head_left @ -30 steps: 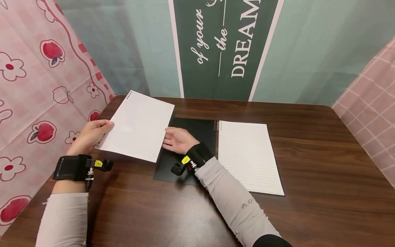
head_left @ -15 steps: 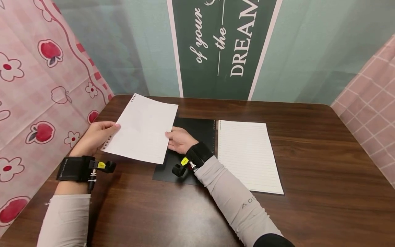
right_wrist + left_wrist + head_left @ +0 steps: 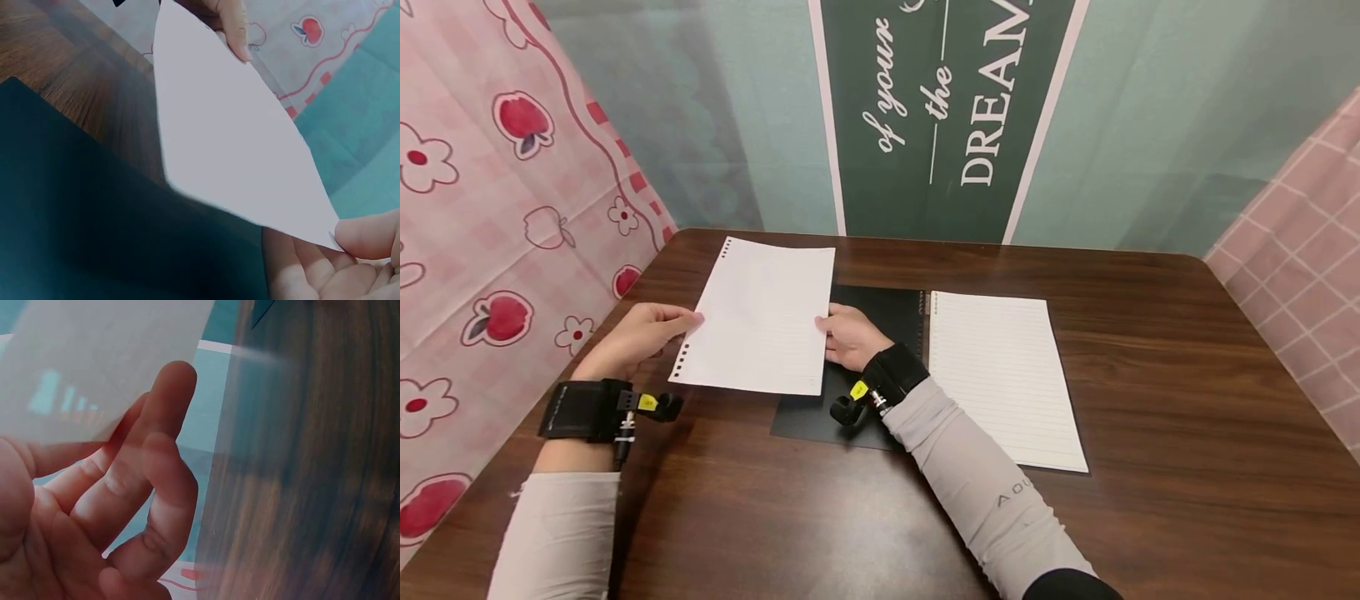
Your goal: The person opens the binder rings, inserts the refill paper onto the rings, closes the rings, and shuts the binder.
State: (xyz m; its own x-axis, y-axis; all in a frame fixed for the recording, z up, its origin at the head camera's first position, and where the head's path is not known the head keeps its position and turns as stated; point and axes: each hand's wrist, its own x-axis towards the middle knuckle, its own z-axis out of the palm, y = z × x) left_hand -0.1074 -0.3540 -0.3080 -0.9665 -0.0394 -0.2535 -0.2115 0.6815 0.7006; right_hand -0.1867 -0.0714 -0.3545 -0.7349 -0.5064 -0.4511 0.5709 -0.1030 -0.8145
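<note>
Holding a loose white sheet (image 3: 760, 317) above the left part of a dark wooden table (image 3: 1210, 375), a person works with both hands. The left hand (image 3: 643, 333) pinches its left edge, where punched holes run; the right hand (image 3: 853, 336) pinches the right edge between thumb and fingers. Partly behind the sheet and right hand, a black cover (image 3: 887, 310) lies flat. Just right of that is a lined white page (image 3: 1000, 367). A teal cloth (image 3: 1150, 125) hangs at the far side.

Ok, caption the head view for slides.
Left hand and right hand hold a punched sheet, black cover and lined pages nearby.
</note>
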